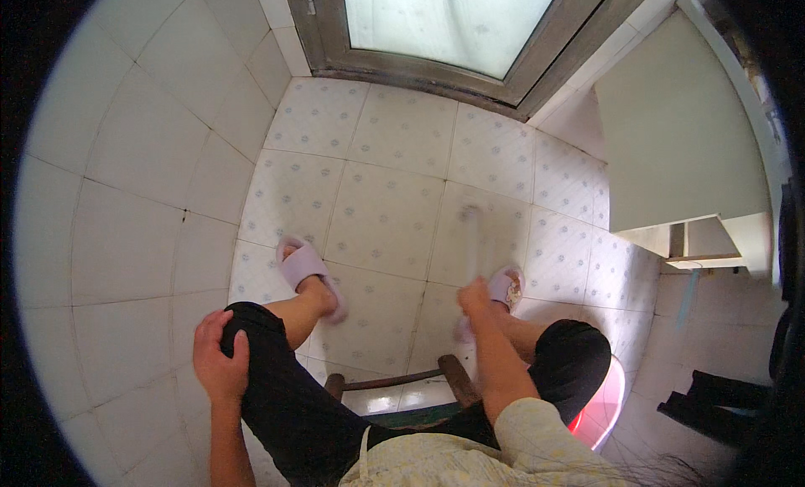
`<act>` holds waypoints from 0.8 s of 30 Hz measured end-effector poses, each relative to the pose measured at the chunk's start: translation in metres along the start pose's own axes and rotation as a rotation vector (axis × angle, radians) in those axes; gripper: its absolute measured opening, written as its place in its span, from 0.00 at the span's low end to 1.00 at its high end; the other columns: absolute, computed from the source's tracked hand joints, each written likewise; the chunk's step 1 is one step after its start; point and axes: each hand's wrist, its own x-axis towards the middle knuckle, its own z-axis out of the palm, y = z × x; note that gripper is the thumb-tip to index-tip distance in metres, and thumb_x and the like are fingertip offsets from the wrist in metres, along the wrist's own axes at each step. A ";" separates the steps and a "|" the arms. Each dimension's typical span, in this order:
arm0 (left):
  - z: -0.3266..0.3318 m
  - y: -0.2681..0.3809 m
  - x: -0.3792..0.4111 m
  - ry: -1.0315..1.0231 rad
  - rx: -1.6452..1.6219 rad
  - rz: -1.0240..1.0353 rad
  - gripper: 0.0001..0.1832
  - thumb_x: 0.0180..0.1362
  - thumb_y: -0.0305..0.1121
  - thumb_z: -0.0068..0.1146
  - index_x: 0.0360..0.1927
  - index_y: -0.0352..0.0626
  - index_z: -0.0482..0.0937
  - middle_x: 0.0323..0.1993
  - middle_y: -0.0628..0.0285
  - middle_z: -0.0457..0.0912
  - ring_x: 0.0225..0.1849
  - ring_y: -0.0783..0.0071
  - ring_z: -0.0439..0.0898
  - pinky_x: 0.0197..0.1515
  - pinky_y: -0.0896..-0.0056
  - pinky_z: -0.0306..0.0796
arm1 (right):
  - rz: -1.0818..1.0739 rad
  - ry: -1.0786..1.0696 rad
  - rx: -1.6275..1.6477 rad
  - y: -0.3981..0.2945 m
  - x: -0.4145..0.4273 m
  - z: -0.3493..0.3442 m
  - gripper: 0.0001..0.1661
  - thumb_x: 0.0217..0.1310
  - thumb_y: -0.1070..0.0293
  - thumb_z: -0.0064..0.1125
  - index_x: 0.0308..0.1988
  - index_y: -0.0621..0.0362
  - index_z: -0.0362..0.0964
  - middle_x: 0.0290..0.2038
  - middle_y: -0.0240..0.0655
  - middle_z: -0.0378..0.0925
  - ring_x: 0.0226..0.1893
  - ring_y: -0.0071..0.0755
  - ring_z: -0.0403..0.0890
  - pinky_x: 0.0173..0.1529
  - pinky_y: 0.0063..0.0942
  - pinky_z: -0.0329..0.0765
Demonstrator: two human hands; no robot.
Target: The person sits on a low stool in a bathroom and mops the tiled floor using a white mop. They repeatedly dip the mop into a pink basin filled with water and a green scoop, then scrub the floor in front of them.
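Observation:
My left hand (221,358) rests on my left knee, over the black trouser leg (295,392), with the thumb apart from the fingers. Between my legs and low over the tiled floor (383,223), my right hand (475,296) is closed around a slim pale stick-like tool (473,241). Motion blur hides its exact kind; its far end looks greyish. Beside that hand is the lilac slipper (503,285) on my right foot. The other lilac slipper (302,260) is on my left foot, farther left.
Below me is a low wooden stool (459,380). A pink plastic basin (613,399) stands by my right leg. Ahead is a metal-framed door (427,65) with a pale pane. A pale cabinet (679,134) juts out at right; a tiled wall (138,235) bounds the left.

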 end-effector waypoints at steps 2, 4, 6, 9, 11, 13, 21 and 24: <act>-0.001 -0.001 0.000 -0.006 0.012 0.011 0.17 0.44 0.30 0.53 0.40 0.41 0.74 0.44 0.54 0.74 0.48 0.58 0.71 0.52 0.62 0.63 | -0.140 -0.121 -0.113 -0.054 -0.025 0.021 0.17 0.49 0.70 0.50 0.41 0.64 0.62 0.33 0.42 0.75 0.37 0.44 0.77 0.39 0.35 0.74; -0.002 0.002 0.003 -0.017 -0.006 0.020 0.17 0.44 0.30 0.53 0.41 0.41 0.74 0.45 0.53 0.73 0.48 0.58 0.71 0.53 0.63 0.63 | -0.288 -0.271 -0.166 -0.096 -0.042 0.040 0.14 0.51 0.70 0.50 0.41 0.60 0.63 0.33 0.43 0.75 0.37 0.44 0.77 0.38 0.37 0.74; -0.001 0.000 0.004 -0.015 -0.026 0.019 0.17 0.44 0.29 0.53 0.41 0.41 0.74 0.45 0.53 0.73 0.48 0.58 0.71 0.53 0.63 0.62 | -0.321 -0.333 -0.190 -0.123 -0.054 0.056 0.13 0.52 0.68 0.51 0.40 0.58 0.63 0.34 0.42 0.75 0.37 0.44 0.77 0.38 0.39 0.74; -0.003 -0.014 -0.002 -0.024 -0.002 -0.031 0.17 0.44 0.28 0.52 0.42 0.41 0.74 0.45 0.54 0.73 0.49 0.58 0.70 0.54 0.63 0.61 | -0.435 -0.392 -0.368 -0.120 -0.064 0.031 0.13 0.52 0.69 0.51 0.40 0.56 0.64 0.34 0.41 0.75 0.37 0.43 0.78 0.39 0.41 0.74; -0.002 -0.014 -0.002 -0.019 -0.005 -0.032 0.17 0.45 0.28 0.52 0.42 0.40 0.74 0.45 0.54 0.73 0.49 0.58 0.70 0.55 0.63 0.60 | -0.398 -0.222 -0.467 -0.054 -0.014 0.047 0.10 0.53 0.69 0.48 0.39 0.54 0.64 0.31 0.40 0.75 0.35 0.44 0.78 0.38 0.38 0.74; -0.004 -0.020 -0.005 -0.022 -0.046 -0.057 0.17 0.45 0.28 0.51 0.42 0.41 0.74 0.46 0.54 0.73 0.50 0.59 0.70 0.55 0.63 0.60 | -0.384 -0.083 -0.285 0.003 0.000 0.009 0.09 0.55 0.68 0.45 0.36 0.61 0.66 0.33 0.45 0.75 0.35 0.47 0.78 0.36 0.41 0.74; 0.000 -0.009 0.003 -0.021 -0.055 -0.014 0.18 0.45 0.28 0.51 0.43 0.41 0.74 0.47 0.54 0.73 0.50 0.59 0.70 0.55 0.62 0.60 | -0.127 -0.004 -0.017 0.029 0.013 0.021 0.22 0.45 0.68 0.54 0.41 0.68 0.61 0.35 0.55 0.72 0.39 0.54 0.74 0.42 0.42 0.71; 0.001 -0.017 -0.001 -0.030 -0.030 -0.037 0.18 0.45 0.28 0.51 0.43 0.41 0.74 0.47 0.54 0.73 0.50 0.59 0.70 0.55 0.63 0.60 | -0.250 -0.201 -0.135 -0.037 -0.052 0.061 0.17 0.48 0.68 0.53 0.41 0.59 0.63 0.31 0.46 0.74 0.36 0.50 0.76 0.38 0.43 0.72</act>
